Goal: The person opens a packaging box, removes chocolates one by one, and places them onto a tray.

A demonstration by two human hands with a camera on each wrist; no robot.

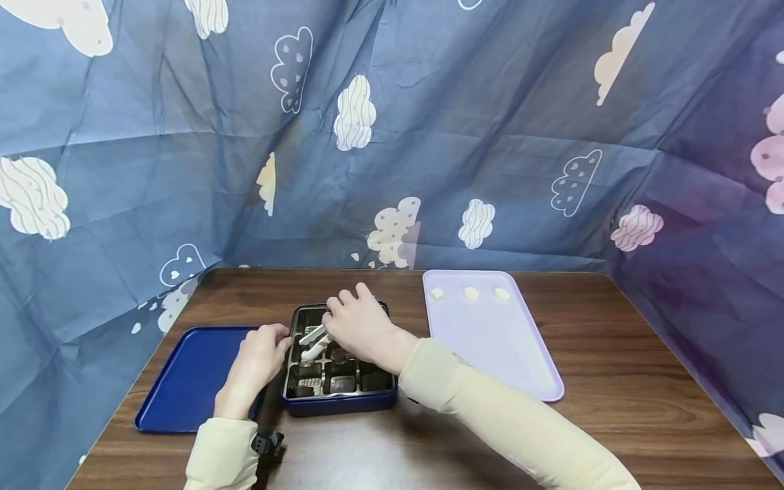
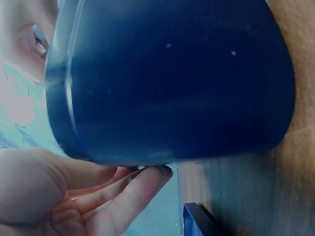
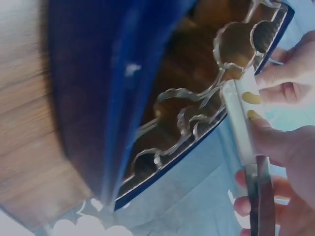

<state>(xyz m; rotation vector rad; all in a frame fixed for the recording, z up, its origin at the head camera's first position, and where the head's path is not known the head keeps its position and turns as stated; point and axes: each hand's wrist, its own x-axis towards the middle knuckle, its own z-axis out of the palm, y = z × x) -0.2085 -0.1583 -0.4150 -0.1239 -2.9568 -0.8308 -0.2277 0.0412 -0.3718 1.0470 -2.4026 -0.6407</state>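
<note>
Here, box [image 1: 339, 406] touching left of hands [image 1: 256, 357], tongs [image 1: 315, 350] in right [image 1: 361, 328]

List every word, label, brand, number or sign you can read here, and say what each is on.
Readable text: none.
Small grey mark by the right cuff: too small to read, perhaps not writing.
Yellow patches on the white-tipped tongs: no letters visible.
Backdrop cloth: printed clouds, no words.
Blue box: no legible lettering.
</note>
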